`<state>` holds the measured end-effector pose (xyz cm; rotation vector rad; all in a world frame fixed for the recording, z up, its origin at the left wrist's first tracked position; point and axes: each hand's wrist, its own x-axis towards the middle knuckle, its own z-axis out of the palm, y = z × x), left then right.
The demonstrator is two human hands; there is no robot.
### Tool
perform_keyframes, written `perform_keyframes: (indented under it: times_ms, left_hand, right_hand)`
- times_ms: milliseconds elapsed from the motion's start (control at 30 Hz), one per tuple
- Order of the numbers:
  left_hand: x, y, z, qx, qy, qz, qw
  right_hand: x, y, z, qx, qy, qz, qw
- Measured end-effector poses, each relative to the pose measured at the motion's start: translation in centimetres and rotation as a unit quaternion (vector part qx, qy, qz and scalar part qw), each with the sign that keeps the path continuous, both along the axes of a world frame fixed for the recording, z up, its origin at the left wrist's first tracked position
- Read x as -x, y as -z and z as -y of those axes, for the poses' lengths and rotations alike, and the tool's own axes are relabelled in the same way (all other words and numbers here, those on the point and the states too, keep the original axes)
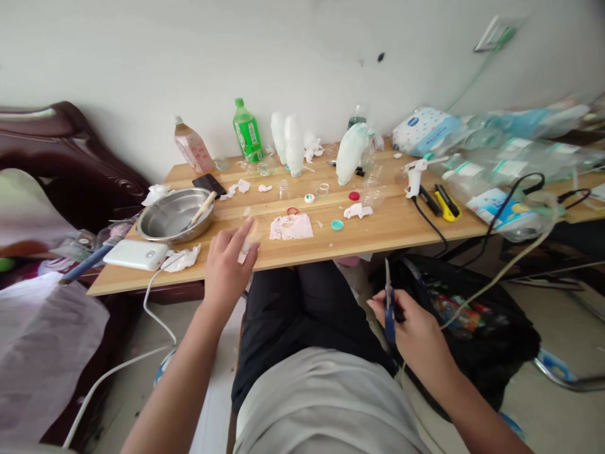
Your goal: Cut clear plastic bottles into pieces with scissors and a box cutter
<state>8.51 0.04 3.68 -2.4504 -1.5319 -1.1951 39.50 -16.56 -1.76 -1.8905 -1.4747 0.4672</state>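
Observation:
My right hand (pixel 416 325) is closed around scissors (pixel 389 315) with dark blue handles, held over my right thigh below the table edge, blades pointing away from me. My left hand (pixel 229 258) is at the front edge of the wooden table (pixel 227 236), fingers apart. A small pale, see-through piece (pixel 250 236) shows by its fingertips; whether they touch is unclear. To its right lies a flat pinkish-white sheet (pixel 292 227) with a red ring (pixel 293 211) at its far edge. Bottle caps in teal (pixel 337 224), red (pixel 354 196) and white-green (pixel 309 198) lie beyond.
A steel bowl (pixel 177 217) with a wooden-handled tool and a white power bank (pixel 136 254) stand left. White-wrapped bottle shapes (pixel 350 154) and a green bottle (pixel 247 132) stand behind. A glue gun (pixel 414 178), yellow cutter (pixel 447 205), cables and clear bottles (pixel 515 173) occupy the right.

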Motion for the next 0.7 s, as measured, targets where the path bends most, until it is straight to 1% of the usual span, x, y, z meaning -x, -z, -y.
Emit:
perform_keyframes:
  times_ms: [67, 133, 167, 200, 233, 267, 300, 367, 400, 433, 467, 500, 533, 600, 633, 700]
  left_hand:
    - [-0.7, -0.4, -3.7, 0.032, 0.024, -0.058, 0.997]
    - [-1.3, -0.5, -6.3, 0.037, 0.039, -0.080, 0.995]
    - [-1.6, -0.5, -6.8, 0.030, 0.034, -0.082, 0.996]
    - [-1.8, -0.3, -6.8, 0.020, 0.024, -0.079, 0.996]
    - [-1.9, 0.0, -6.2, 0.013, 0.020, -0.075, 0.997]
    - [-2.0, 0.5, -5.1, 0.009, 0.017, -0.073, 0.997]
    - [-2.1, 1.3, -3.5, 0.016, 0.035, -0.076, 0.996]
    - [-2.3, 3.6, 0.1, 0.077, 0.142, -0.128, 0.978]
    - [-2.5, 5.0, 1.8, 0.104, 0.178, -0.150, 0.967]
    - [-2.8, 6.5, 3.0, 0.131, 0.200, -0.170, 0.956]
    - [-3.1, 8.1, 3.8, 0.155, 0.198, -0.184, 0.950]
    - [-3.5, 9.5, 3.9, 0.177, 0.182, -0.193, 0.948]
    - [-3.9, 10.8, 3.6, 0.198, 0.163, -0.196, 0.947]
    - [-4.7, 12.7, 1.9, 0.235, 0.131, -0.188, 0.945]
    - [-5.1, 13.4, 0.7, 0.253, 0.117, -0.176, 0.944]
    - [-5.3, 14.0, -1.4, 0.289, 0.091, -0.131, 0.944]
  right_hand:
    - [-1.0, -1.6, -1.8, 0.007, -0.001, 0.128, 0.992]
    - [-2.1, -2.6, -3.7, 0.010, 0.002, 0.254, 0.967]
    - [-2.7, -2.9, -4.5, 0.013, 0.009, 0.311, 0.950]
    - [-3.4, -3.1, -5.2, 0.017, 0.021, 0.359, 0.933]
    - [-4.0, -3.3, -5.7, 0.021, 0.039, 0.396, 0.917]
    - [-4.8, -3.4, -6.1, 0.025, 0.060, 0.420, 0.905]
    - [-5.5, -3.5, -6.4, 0.028, 0.081, 0.430, 0.899]
    - [-7.1, -3.8, -6.7, 0.034, 0.110, 0.426, 0.897]
    - [-7.8, -3.9, -6.8, 0.036, 0.119, 0.420, 0.899]
    - [-8.5, -4.0, -6.9, 0.039, 0.123, 0.414, 0.901]
    - [-9.1, -4.1, -7.0, 0.042, 0.125, 0.408, 0.903]
    - [-9.6, -4.1, -7.2, 0.045, 0.128, 0.403, 0.905]
    - [-10.0, -4.0, -7.3, 0.047, 0.131, 0.398, 0.907]
    - [-10.7, -3.6, -7.9, 0.052, 0.137, 0.390, 0.909]
    - [-10.9, -3.2, -8.2, 0.053, 0.138, 0.386, 0.910]
    - [-11.4, -2.5, -8.9, 0.049, 0.135, 0.378, 0.915]
